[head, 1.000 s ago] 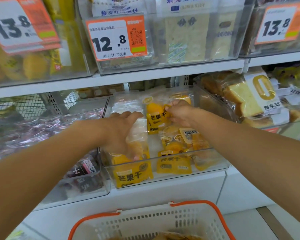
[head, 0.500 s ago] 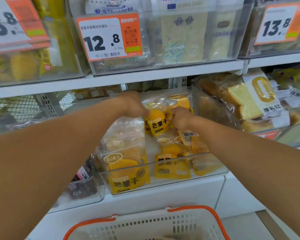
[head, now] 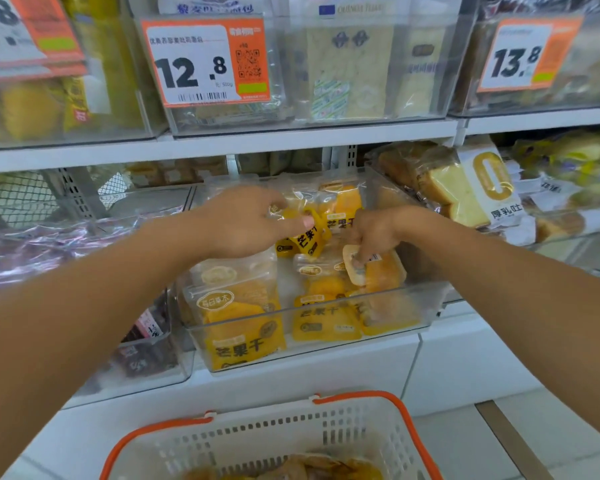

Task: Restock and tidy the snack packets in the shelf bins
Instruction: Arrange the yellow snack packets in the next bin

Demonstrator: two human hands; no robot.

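A: What sits nearest the camera?

B: A white shopping basket (head: 271, 441) with an orange rim, at the bottom edge, with some wrapped goods lying inside it.

A: And above that?

B: A clear shelf bin (head: 326, 327) on the white lower shelf (head: 291, 372). At its front a large mango packet (head: 236, 317) stands against the front wall, with smaller yellow packets (head: 323, 320) lying flat beside it to the right.

A: Where are the hands?

B: Both reach into that bin. The left hand (head: 243, 226) is curled over a small yellow packet (head: 303, 239) in the middle of the bin, thumb pressed on its top, so it grips that one. The right hand (head: 371, 233) points its fingers down and pinches the pale end of another packet (head: 374, 268), tilted up on the right side of the bin.

A: And the neighbours?

B: To the left, a bin of purple-wrapped items (head: 49, 251). To the right, bagged toast (head: 465, 195) in its own bin.

A: Farther back?

B: The upper shelf holds clear bins of bread, with orange price tags: 12.8 (head: 205, 62) in the centre and 13.8 (head: 527, 55) on the right.
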